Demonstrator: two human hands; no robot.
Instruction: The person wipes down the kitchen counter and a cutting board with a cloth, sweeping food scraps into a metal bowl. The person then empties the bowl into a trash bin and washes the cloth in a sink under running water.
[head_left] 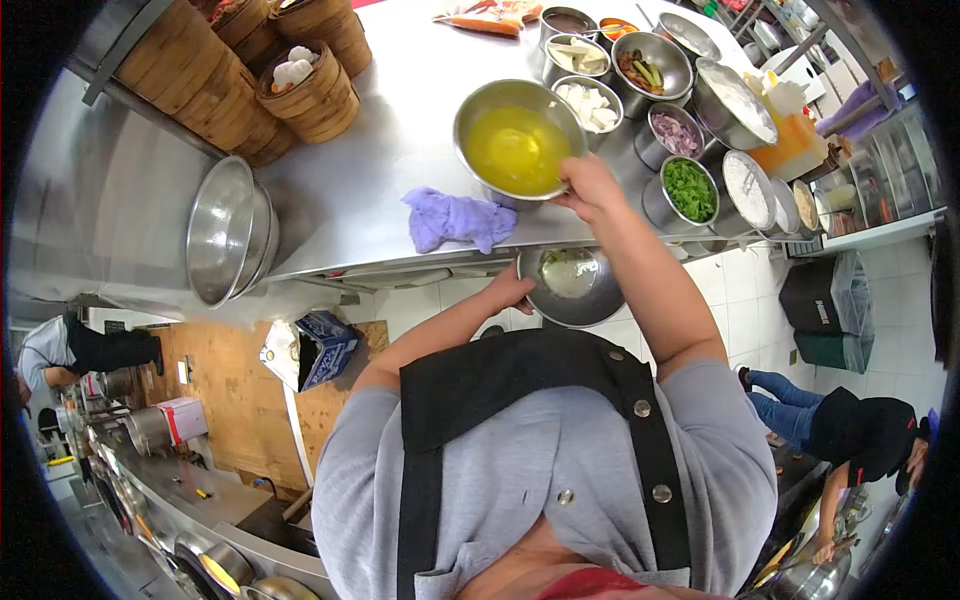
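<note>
A metal bowl of yellow liquid (518, 148) is over the steel counter, and my right hand (588, 188) grips its rim on the right side. Lower down, my left hand (511, 289) holds the left edge of a second metal bowl (572, 285), which has a little clear, bubbly liquid inside. This second bowl is in front of the counter edge, close to my apron. A crumpled purple cloth (457, 220) lies on the counter left of my right hand, just below the yellow liquid's bowl.
Tins of chopped greens (690, 190), sliced onion (675, 133) and white pieces (588, 106) crowd the counter's right. Bamboo steamers (308, 95) and stacked empty bowls (228, 232) are at left. Other people (865, 425) stand at the far right and far left.
</note>
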